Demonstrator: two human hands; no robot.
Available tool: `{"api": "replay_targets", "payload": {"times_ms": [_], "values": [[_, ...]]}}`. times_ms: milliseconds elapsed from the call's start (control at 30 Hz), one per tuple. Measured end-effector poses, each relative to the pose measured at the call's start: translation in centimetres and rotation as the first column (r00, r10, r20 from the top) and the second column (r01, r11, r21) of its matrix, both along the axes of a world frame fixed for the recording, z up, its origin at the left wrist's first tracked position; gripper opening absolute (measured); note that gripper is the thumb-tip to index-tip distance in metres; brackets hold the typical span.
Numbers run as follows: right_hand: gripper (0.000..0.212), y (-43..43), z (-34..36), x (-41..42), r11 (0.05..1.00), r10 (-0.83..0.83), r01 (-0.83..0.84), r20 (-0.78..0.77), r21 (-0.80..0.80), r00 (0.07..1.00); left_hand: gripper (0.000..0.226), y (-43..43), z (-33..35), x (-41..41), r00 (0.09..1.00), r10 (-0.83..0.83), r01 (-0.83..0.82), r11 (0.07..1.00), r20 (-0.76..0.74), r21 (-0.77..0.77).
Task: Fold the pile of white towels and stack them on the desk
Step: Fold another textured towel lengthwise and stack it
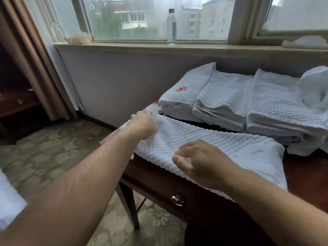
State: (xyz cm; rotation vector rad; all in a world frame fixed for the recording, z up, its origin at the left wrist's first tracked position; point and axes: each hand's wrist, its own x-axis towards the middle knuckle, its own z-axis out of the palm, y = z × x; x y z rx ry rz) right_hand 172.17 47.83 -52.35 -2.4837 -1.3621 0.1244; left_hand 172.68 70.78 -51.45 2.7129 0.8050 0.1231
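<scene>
A white waffle-weave towel [230,150] lies folded into a long strip across the front of the dark wooden desk [305,174]. My left hand [143,125] grips its far left end at the desk's corner, fingers curled into the cloth. My right hand [204,162] rests on the strip's near edge with fingers bent, thumb against the hem; whether it pinches the cloth is unclear. Behind the strip stand three stacks of folded white towels: one with a red emblem [186,91], a middle waffle stack [221,100] and a right waffle stack [280,110].
A crumpled unfolded towel [314,89] sits at the far right of the desk. A clear water bottle [171,27] stands on the window sill. The desk drawer has a metal ring pull [177,200]. Patterned carpet and a curtain lie to the left.
</scene>
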Motion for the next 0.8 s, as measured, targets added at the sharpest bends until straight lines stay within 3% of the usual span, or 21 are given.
{"api": "replay_targets", "payload": {"times_ms": [67,100,133,200,267,367,600,800], "values": [[0.042,-1.5,0.4,1.2,0.991,-0.091,0.094,-0.031,0.092,0.995,0.059,-1.3,-0.7,0.2,0.963,-0.158,0.16,0.987,0.22,0.006],[0.038,-2.2,0.5,1.9,0.985,-0.152,0.148,0.034,0.091,0.988,0.057,-2.0,-1.1,0.4,0.932,-0.268,0.276,0.961,0.246,0.002],[0.036,-2.9,0.2,2.5,0.975,-0.219,0.217,0.094,0.04,0.971,0.054,-2.8,-1.7,0.5,0.913,-0.359,0.364,0.931,0.196,0.009],[0.055,-4.3,-0.9,3.0,0.932,-0.313,0.325,0.096,-0.163,0.945,0.06,-4.0,-3.4,0.8,0.902,-0.431,0.432,0.9,-0.03,0.053],[0.074,-5.3,-2.6,3.1,0.918,-0.299,0.302,0.052,-0.259,0.953,0.069,-4.2,-4.8,1.0,0.902,-0.409,0.425,0.897,-0.138,0.121],[0.082,-5.8,-3.7,2.9,0.933,-0.259,0.267,0.066,-0.241,0.964,0.072,-4.0,-5.1,1.0,0.907,-0.4,0.418,0.895,-0.133,0.156],[0.08,-8.9,-2.8,2.5,0.922,-0.268,0.272,0.053,-0.274,0.962,0.071,-6.2,-5.1,0.1,0.921,-0.369,0.385,0.911,-0.124,0.148],[0.072,-15.4,-2.5,0.9,0.845,-0.442,0.476,0.185,-0.243,0.878,0.071,-12.1,-5.4,-1.0,0.941,-0.324,0.333,0.938,-0.102,0.098]]}}
